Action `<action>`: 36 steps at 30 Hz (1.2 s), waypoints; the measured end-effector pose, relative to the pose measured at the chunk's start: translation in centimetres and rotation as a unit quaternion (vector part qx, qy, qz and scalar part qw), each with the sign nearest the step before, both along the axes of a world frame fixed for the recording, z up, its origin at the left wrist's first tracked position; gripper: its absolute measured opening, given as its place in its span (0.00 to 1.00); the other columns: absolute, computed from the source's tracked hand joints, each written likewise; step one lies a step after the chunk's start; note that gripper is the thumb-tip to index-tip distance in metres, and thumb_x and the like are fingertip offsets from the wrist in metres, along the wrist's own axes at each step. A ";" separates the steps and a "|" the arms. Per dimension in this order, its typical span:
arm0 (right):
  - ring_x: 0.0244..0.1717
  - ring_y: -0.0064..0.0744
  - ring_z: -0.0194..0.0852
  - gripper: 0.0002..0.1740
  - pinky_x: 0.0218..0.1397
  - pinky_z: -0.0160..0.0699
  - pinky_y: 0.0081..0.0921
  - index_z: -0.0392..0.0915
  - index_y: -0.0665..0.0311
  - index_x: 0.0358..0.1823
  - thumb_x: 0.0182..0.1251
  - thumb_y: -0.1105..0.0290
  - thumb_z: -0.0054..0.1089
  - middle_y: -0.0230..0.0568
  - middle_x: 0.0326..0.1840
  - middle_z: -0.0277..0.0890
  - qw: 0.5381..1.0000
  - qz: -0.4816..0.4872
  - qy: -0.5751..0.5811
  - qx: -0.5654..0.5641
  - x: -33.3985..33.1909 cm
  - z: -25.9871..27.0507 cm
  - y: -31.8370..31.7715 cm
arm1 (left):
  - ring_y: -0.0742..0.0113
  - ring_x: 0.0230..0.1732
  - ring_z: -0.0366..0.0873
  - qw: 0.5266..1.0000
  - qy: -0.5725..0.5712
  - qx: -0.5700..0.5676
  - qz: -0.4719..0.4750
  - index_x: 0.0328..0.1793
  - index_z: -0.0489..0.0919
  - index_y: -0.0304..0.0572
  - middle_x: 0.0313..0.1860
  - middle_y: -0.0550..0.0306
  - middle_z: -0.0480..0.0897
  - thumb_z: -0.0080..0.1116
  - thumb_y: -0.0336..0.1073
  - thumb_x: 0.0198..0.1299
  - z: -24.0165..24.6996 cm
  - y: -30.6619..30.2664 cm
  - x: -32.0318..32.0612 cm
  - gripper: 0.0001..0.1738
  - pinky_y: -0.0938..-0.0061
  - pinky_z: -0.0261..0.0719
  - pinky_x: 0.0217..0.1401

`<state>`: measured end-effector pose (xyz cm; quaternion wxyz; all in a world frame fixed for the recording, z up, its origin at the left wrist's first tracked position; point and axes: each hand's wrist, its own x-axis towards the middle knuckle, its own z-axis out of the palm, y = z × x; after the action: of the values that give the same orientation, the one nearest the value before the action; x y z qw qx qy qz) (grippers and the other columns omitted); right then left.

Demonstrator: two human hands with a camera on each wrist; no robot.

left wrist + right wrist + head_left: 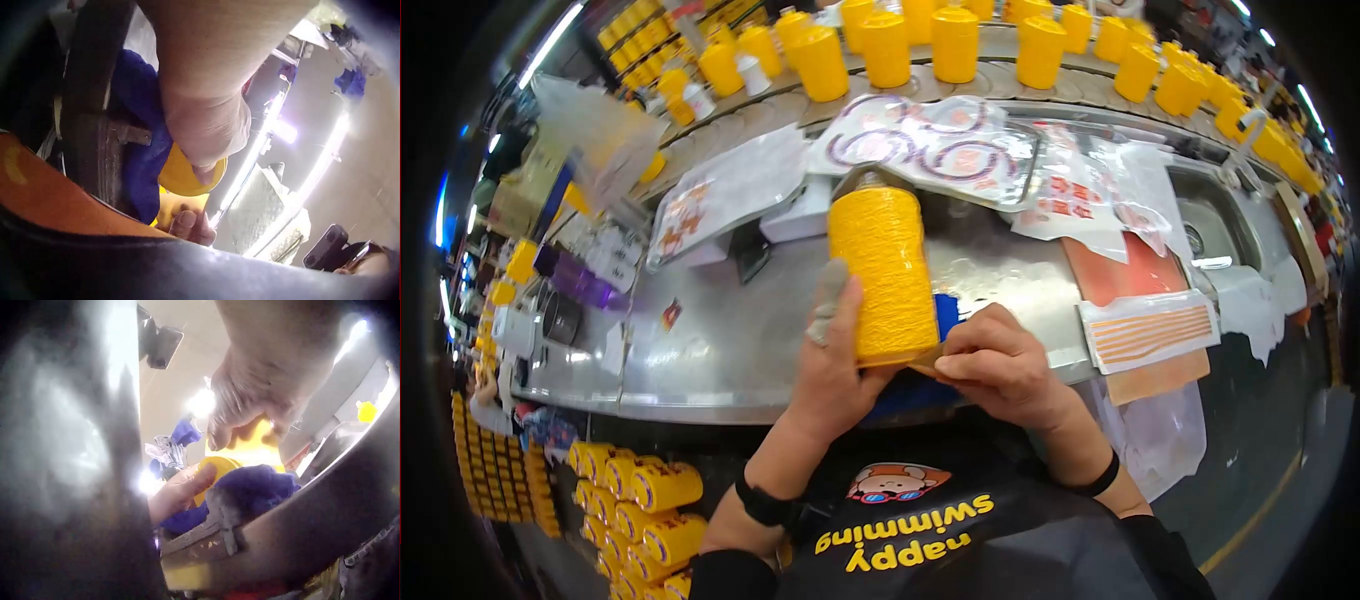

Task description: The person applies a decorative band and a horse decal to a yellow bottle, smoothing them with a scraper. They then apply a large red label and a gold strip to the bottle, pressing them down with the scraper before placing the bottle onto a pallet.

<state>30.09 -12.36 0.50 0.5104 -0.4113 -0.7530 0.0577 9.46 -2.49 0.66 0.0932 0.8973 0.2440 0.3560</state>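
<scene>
A yellow bottle point(882, 270) with a rough, wrinkled surface and a clear neck leans over the front of the metal table. My left hand point(830, 375) grips it low on its left side; grey-white covers point(825, 300) sit on some of its fingers. With thumb and curled fingers, my right hand point(1005, 370) pinches the end of a thin yellow strip point(925, 362) at the bottle's lower edge. In the right wrist view the strip point(250, 449) looks broad and lets light through. A blue cloth point(946, 315) lies beneath and behind the bottle, partly hidden by it.
Behind the bottle lie printed sticker sheets point(930, 150) on a tray. A striped orange sheet point(1155, 332) rests at the table's right, near a sink point(1215, 225). Several yellow bottles point(887, 50) line a conveyor at the back. Stacked yellow containers point(665, 485) stand at lower left.
</scene>
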 end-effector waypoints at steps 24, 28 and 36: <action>0.65 0.52 0.71 0.31 0.68 0.70 0.39 0.85 0.50 0.54 0.52 0.87 0.50 0.49 0.63 0.73 0.673 -0.298 -0.410 -0.537 26.5 2.3 10.6 | 0.42 0.72 0.68 0.992 -0.056 -0.107 -0.040 0.76 0.56 0.23 0.71 0.31 0.68 0.60 0.52 0.67 -3.1 0.8 -2.2 0.46 0.59 0.64 0.74; 0.62 0.52 0.71 0.32 0.66 0.71 0.40 0.86 0.45 0.55 0.54 0.86 0.48 0.47 0.60 0.74 0.671 -0.297 -0.446 -0.512 29.3 1.0 13.9 | 0.42 0.71 0.70 0.993 -0.040 -0.102 -0.052 0.76 0.56 0.21 0.71 0.29 0.69 0.59 0.51 0.67 -3.3 1.1 -2.5 0.45 0.59 0.66 0.73; 0.59 0.51 0.77 0.24 0.64 0.74 0.37 0.86 0.44 0.55 0.60 0.77 0.55 0.47 0.59 0.78 0.705 -0.291 -0.391 -0.514 33.8 -0.5 14.9 | 0.44 0.70 0.71 0.971 -0.080 -0.193 -0.115 0.78 0.47 0.23 0.71 0.31 0.68 0.61 0.50 0.67 -3.8 1.1 -2.4 0.49 0.58 0.69 0.71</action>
<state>63.91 2.58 0.04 -0.1291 -0.7946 -0.5812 0.1186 7.09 -1.37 -3.15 0.3243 0.8528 0.1954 0.3596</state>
